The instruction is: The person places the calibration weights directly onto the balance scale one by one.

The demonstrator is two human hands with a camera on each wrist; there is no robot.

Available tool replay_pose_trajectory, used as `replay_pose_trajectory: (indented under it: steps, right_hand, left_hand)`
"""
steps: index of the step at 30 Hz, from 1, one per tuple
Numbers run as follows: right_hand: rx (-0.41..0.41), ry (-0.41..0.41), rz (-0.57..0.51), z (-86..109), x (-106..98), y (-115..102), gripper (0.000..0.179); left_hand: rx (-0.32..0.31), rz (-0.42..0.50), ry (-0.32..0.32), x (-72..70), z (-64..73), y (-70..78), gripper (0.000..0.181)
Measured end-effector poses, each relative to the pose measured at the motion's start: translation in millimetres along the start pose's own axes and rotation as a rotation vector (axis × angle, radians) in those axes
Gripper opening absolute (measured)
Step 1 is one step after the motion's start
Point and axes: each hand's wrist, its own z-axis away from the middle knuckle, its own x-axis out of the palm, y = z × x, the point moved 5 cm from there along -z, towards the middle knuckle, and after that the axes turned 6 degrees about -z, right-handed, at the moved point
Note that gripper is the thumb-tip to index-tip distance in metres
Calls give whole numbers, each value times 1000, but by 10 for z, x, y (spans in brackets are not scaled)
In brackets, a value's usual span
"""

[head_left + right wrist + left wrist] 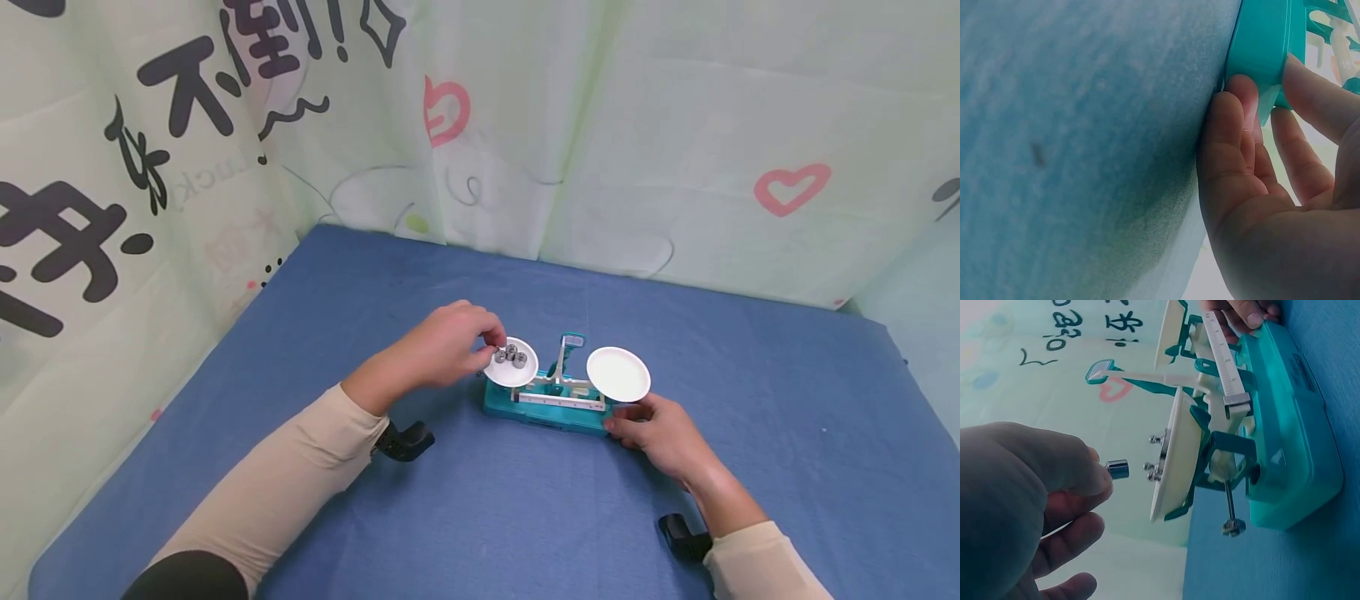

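Note:
A teal balance scale (547,417) stands on the blue cloth. Its left white pan (511,377) carries several small knobbed metal weights (512,353). The right pan (618,374) bears nothing and sits at about the same height or slightly off; I cannot tell. Between thumb and fingertips my left hand (456,343) pinches another shiny metal weight (1118,469), just off the left pan's face and apart from it. My right hand (663,433) grips the right end of the scale's base (1260,56), thumb on one side and fingers against the end.
Blue cloth (480,517) covers the table around the scale. A pale printed curtain (660,125) hangs along the back and left edges. An adjusting screw (1233,526) juts out below the left pan. Black wrist devices (405,442) hang beneath both forearms.

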Motion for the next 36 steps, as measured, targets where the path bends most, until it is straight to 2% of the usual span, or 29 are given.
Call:
replay_pose_trajectory:
  steps: [15, 36]
  right_hand:
    - [3, 1, 9, -3, -5, -1, 40]
    - [-3, 1, 9, 1, -4, -3, 39]
  left_hand:
    - [-11, -33, -95, 119, -172, 92, 17]
    - [11, -71, -94, 183, -217, 149, 16]
